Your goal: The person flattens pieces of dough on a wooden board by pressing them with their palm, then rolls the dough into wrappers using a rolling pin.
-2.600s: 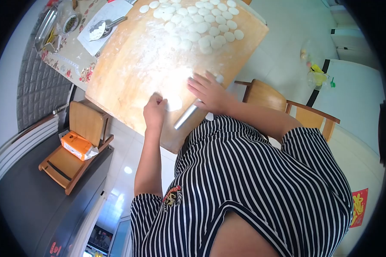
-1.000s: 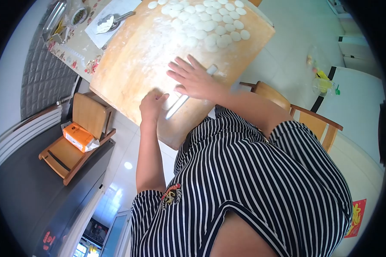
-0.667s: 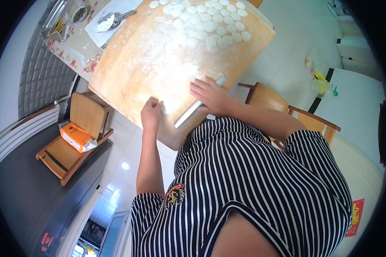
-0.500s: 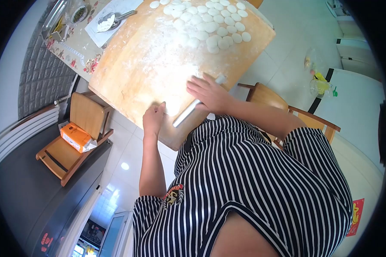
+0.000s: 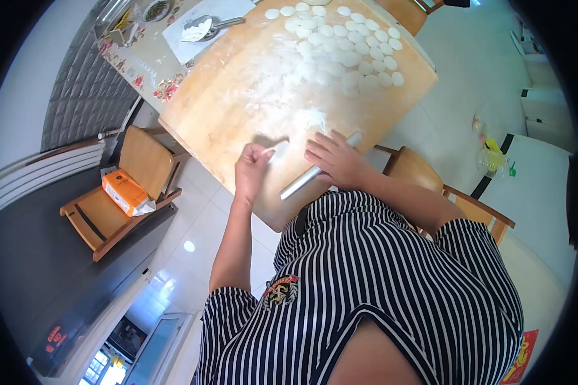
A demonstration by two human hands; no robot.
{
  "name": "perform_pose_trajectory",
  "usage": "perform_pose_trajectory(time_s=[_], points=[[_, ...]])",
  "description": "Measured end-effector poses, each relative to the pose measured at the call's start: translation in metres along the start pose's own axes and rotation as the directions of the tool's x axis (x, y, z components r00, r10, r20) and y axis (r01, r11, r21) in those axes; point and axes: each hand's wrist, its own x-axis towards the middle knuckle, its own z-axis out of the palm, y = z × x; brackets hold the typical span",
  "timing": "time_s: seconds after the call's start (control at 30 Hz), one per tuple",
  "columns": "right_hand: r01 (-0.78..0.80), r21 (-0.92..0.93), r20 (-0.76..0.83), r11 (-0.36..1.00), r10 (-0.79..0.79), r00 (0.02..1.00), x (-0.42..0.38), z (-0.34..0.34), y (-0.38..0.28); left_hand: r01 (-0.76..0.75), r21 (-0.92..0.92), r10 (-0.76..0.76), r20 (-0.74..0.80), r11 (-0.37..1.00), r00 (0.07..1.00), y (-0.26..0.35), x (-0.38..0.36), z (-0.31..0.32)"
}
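Note:
My left hand (image 5: 252, 170) pinches the edge of a thin white dough wrapper (image 5: 279, 151), which is lifted at a tilt above the floured wooden board (image 5: 205, 112). To its right, my right hand (image 5: 337, 160) lies with fingers stretched out over a smooth, pale rolling pin (image 5: 298, 185). The pin rests slantwise near the board's front edge; its middle is hidden under the palm. Loose flour (image 5: 313, 119) whitens the board just beyond both hands. Many round dough wrappers (image 5: 350, 59) lie at the far right of the board, some overlapping.
Left of the board, a flowered tablecloth (image 5: 149, 70) carries a metal scoop of flour (image 5: 198, 29) on paper and a bowl of dark green bits (image 5: 155, 10). A wooden chair (image 5: 141, 160) holds an orange package (image 5: 127, 191). Another chair (image 5: 417, 168) stands at right.
My left hand has raised the wrapper off the board, tilting it up. The right hand stays on the rolling pin. The whole view has shifted slightly, so everything sits lower and further right.

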Motion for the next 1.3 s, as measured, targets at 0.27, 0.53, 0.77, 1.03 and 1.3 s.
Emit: perform_pose_trajectory(time_s=[0.27,0.53,0.77,1.03,1.3], points=[[-0.005,0.040,-0.032,0.999,0.006,0.999,0.002,-0.002,0.000,-0.187,-0.397,-0.043,-0.504,0.899,0.863,0.034,0.125,-0.090],[-0.063,0.074,-0.025,0.995,0.065,0.998,0.002,0.005,0.000,-0.167,0.510,0.307,-0.203,0.844,0.930,0.072,0.138,0.024],[-0.116,0.101,-0.100,0.988,0.126,0.987,0.005,0.009,-0.002,0.041,0.534,0.087,-0.213,0.845,0.973,0.104,0.176,0.152],[-0.263,0.206,-0.342,0.943,0.321,0.883,-0.008,0.022,0.020,-0.191,0.428,0.229,-0.039,0.884,0.973,0.097,0.181,0.146],[-0.259,0.103,-0.401,0.960,0.279,0.873,-0.011,0.025,0.024,0.005,-0.004,-0.003,0.392,1.000,0.920,0.045,0.076,0.102]])
